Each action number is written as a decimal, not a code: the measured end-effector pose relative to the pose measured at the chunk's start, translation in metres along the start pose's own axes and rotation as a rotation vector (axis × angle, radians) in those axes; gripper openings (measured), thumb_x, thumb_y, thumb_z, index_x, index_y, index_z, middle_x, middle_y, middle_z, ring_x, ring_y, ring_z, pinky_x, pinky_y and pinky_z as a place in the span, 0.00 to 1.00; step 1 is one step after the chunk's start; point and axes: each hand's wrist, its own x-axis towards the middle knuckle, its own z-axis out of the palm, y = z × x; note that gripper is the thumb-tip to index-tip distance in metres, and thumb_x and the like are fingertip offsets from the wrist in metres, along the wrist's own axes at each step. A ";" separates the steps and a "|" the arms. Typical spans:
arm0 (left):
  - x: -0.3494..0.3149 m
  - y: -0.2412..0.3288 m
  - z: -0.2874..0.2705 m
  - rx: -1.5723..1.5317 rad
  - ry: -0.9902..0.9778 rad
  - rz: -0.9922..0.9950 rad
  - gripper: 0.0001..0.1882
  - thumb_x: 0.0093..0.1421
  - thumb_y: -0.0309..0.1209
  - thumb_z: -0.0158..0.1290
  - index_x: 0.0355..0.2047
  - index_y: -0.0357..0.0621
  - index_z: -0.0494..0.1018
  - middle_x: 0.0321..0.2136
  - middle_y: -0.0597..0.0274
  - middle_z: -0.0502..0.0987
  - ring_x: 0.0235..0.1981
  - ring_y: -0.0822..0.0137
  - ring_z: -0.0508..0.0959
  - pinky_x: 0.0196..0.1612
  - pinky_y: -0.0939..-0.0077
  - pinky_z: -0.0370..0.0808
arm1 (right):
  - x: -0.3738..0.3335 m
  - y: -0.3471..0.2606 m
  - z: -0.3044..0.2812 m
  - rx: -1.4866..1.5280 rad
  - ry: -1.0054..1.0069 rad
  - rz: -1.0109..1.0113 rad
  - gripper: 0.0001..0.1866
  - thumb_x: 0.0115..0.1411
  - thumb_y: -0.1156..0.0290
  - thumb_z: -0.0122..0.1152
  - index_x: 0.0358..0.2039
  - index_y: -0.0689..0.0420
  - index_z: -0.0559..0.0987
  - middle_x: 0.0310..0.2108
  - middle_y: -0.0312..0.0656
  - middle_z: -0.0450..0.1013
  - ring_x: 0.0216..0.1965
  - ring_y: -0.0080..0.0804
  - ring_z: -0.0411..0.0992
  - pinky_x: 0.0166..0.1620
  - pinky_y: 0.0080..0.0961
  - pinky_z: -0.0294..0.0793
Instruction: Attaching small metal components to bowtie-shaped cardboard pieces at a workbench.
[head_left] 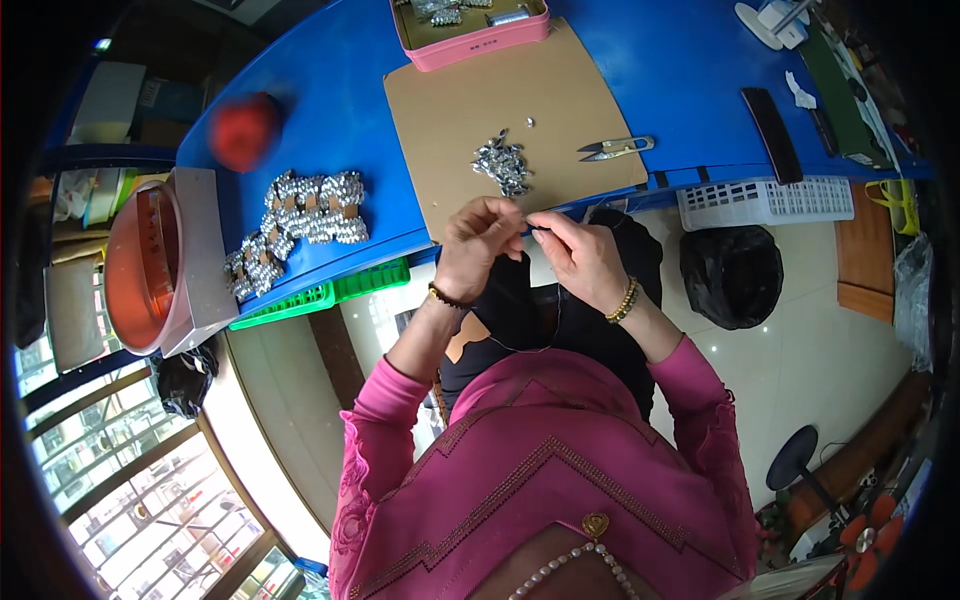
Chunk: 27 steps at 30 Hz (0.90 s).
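snips (615, 149) lie on the brown board (440, 130), blades toward a heap of silver pieces (503, 165) to their left. one stray piece (530, 122) sits just past the heap. i've got the left hand (480, 245) and the right hand (585, 258) at the board's near edge, short of the heap, both closed in a pinch, fingertips meeting; can't tell what's between them, too small. pink tin (480, 45) takes up the board's far edge. left on the blue table (340, 80): silver bundles (312, 228), blurred red object (243, 132) behind. dark case (772, 135) far right. white basket (765, 203) low by the near table edge, black-lined bin (732, 277) on the floor (810, 350).
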 end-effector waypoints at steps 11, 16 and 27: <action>-0.012 -0.009 0.008 -0.274 0.020 -0.107 0.05 0.55 0.20 0.47 0.33 0.37 0.70 0.26 0.58 0.75 0.23 0.71 0.74 0.28 0.79 0.73 | -0.007 0.001 0.002 -0.056 0.022 -0.054 0.08 0.51 0.75 0.54 0.34 0.56 0.75 0.19 0.44 0.72 0.18 0.36 0.72 0.20 0.27 0.69; -0.013 -0.010 0.010 -0.258 0.037 -0.087 0.04 0.55 0.20 0.48 0.32 0.36 0.70 0.26 0.58 0.75 0.23 0.71 0.74 0.27 0.79 0.73 | -0.008 -0.001 0.000 -0.034 0.021 -0.046 0.08 0.51 0.75 0.54 0.34 0.57 0.75 0.18 0.44 0.72 0.18 0.36 0.72 0.20 0.26 0.69; -0.016 -0.011 0.019 -0.191 -0.003 -0.124 0.04 0.54 0.20 0.49 0.30 0.36 0.71 0.24 0.61 0.74 0.22 0.73 0.73 0.25 0.83 0.71 | -0.007 -0.003 -0.005 0.682 -0.173 0.534 0.06 0.54 0.77 0.53 0.33 0.61 0.70 0.17 0.40 0.67 0.16 0.16 0.65 0.20 0.16 0.64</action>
